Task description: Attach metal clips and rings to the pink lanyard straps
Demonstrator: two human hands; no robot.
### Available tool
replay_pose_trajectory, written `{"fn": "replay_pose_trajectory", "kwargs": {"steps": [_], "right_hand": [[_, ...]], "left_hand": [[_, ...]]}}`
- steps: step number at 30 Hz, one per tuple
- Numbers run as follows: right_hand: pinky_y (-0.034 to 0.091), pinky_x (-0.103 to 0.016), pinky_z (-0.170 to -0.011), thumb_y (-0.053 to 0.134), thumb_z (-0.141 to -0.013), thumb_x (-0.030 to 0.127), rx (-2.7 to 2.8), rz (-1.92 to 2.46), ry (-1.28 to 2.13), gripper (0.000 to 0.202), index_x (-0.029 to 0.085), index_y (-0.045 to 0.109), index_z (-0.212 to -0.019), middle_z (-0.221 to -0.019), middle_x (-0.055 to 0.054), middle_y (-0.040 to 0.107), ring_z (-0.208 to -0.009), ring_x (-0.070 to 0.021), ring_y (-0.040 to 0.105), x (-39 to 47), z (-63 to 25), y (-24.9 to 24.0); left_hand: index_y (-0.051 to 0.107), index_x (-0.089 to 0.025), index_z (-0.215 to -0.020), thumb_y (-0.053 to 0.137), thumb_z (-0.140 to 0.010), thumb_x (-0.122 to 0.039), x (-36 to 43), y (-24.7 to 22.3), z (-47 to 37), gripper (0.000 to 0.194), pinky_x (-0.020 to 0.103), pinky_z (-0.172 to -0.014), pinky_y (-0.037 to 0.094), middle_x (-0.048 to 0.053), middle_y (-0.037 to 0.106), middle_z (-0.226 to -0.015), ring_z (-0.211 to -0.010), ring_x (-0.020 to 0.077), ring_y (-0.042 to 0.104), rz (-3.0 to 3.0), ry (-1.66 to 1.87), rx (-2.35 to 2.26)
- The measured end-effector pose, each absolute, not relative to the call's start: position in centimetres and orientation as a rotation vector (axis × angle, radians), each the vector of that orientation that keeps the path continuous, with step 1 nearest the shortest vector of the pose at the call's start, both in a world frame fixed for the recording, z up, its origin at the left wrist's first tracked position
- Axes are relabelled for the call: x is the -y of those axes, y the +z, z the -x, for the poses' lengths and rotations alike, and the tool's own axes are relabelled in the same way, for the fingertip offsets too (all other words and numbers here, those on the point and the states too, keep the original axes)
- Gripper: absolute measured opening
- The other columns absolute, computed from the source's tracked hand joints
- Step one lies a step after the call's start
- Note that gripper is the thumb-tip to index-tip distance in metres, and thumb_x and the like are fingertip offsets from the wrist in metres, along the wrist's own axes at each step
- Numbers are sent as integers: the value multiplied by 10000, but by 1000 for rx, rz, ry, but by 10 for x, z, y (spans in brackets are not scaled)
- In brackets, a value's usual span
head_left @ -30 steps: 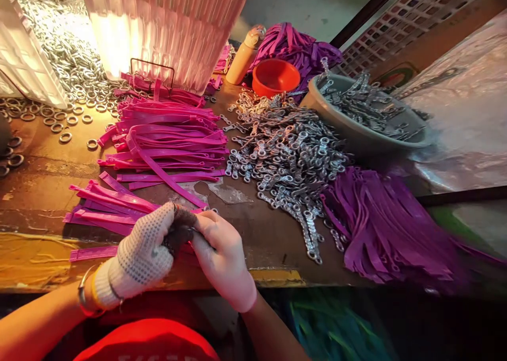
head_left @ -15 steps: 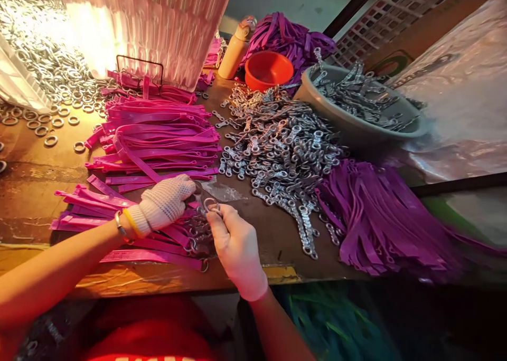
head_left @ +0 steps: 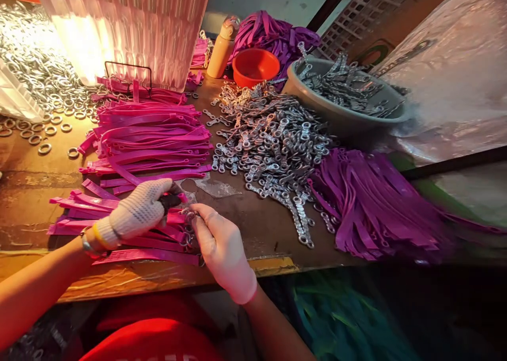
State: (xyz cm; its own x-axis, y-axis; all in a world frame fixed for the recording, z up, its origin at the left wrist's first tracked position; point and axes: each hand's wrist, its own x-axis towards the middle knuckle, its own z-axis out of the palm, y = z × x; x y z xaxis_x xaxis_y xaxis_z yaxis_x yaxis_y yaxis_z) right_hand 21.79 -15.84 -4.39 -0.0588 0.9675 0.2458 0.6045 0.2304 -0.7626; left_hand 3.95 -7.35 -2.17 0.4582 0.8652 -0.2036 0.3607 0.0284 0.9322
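Observation:
My left hand (head_left: 140,210), in a dotted white knit glove, is closed on a pink strap, its dark fingertips near the strap's end. My right hand (head_left: 222,245), in a thin whitish glove, pinches a metal ring (head_left: 190,216) against that end. Below and around them lie loose pink straps (head_left: 138,255), some with rings at their right ends. Behind my left hand is a stack of pink straps (head_left: 154,139). A heap of metal links (head_left: 277,139) lies beyond my right hand. Fingers partly hide how ring and strap meet.
Loose rings (head_left: 45,149) spread at the left beside a ribbed clear panel (head_left: 130,28). At the back stand an orange bottle (head_left: 222,47), a red bowl (head_left: 255,68) and a grey basin (head_left: 340,121) of links. Purple straps (head_left: 372,202) hang over the right edge.
My left hand has shifted left and turned, showing its dark fingertips on the strap. My right hand has brought the ring to the strap's end. The whole view has shifted slightly.

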Motion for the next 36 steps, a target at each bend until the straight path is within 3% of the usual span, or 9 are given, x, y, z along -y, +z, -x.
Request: {"fn": "replay_pose_trajectory", "kwargs": {"steps": [4, 8, 16, 20, 26, 30, 32, 34, 36], "right_hand": [[509, -297, -826, 458, -991, 156, 1889, 1382, 445, 270, 174, 623, -1203, -1010, -69, 735, -906, -191, 686, 154, -208, -43], [416, -316, -662, 450, -981, 156, 2103, 1474, 48, 220, 165, 642, -1087, -798, -60, 673, -706, -197, 604, 148, -192, -36], [232, -361, -588, 472, -909, 95, 2384, 1446, -402, 171, 156, 616, -976, -668, -47, 538, -579, -202, 410, 151, -187, -31], [212, -355, -577, 471, -932, 108, 2438, 1448, -473, 161, 149, 621, -972, -640, -40, 527, -560, -197, 400, 149, -190, -30], [267, -348, -563, 480, -981, 172, 2384, 1423, -322, 158, 152, 636, -994, -662, -35, 588, -555, -195, 484, 144, -190, -36], [404, -323, -679, 494, -979, 169, 2329, 1437, -4, 219, 139, 602, -1168, -888, -67, 709, -722, -205, 634, 146, -191, -33], [429, -315, -720, 577, -936, 187, 2389, 1516, 232, 373, 154, 539, -1306, -1041, -73, 733, -822, -217, 680, 147, -191, -25], [418, -303, -674, 643, -906, 243, 2428, 1682, 437, 490, 180, 500, -1371, -1019, -53, 753, -827, -228, 705, 145, -189, -18], [384, -290, -623, 647, -914, 295, 2428, 1845, 550, 432, 203, 543, -1323, -904, -27, 764, -802, -227, 717, 141, -187, -16]], "left_hand": [[569, -188, -830, 546, -931, -404, 94, -16, -20, 240, 197, -407, 268, -44, 470, -536, -411, 80, 367, -1238, 527, -1053], [547, -185, -764, 555, -924, -493, 104, -20, -13, 347, 205, -409, 251, -44, 461, -506, -419, 84, 359, -1224, 502, -1090], [607, -168, -727, 536, -863, -193, 116, -29, -10, 155, 241, -588, 371, 27, 663, -711, -599, 135, 524, -1892, 578, -1076], [586, -180, -755, 511, -903, -194, 121, -37, -7, 167, 237, -595, 375, 27, 659, -726, -627, 143, 540, -1906, 617, -1115], [658, -195, -852, 561, -765, -84, 117, -46, -7, 171, 259, -607, 386, 42, 693, -783, -669, 181, 595, -2026, 388, -1194], [689, -172, -875, 532, -882, -227, 114, -55, -3, 167, 259, -666, 460, 45, 710, -823, -732, 185, 619, -1799, 560, -1034], [682, -150, -838, 507, -926, -315, 115, -57, -2, 256, 254, -652, 465, 39, 693, -786, -701, 171, 596, -1744, 625, -1034], [679, -143, -832, 499, -936, -320, 119, -57, -1, 273, 249, -646, 460, 32, 678, -760, -674, 157, 575, -1802, 649, -1081], [666, -148, -805, 493, -930, -262, 124, -58, -2, 242, 238, -639, 454, 25, 667, -737, -650, 142, 564, -1891, 683, -1103]]}}
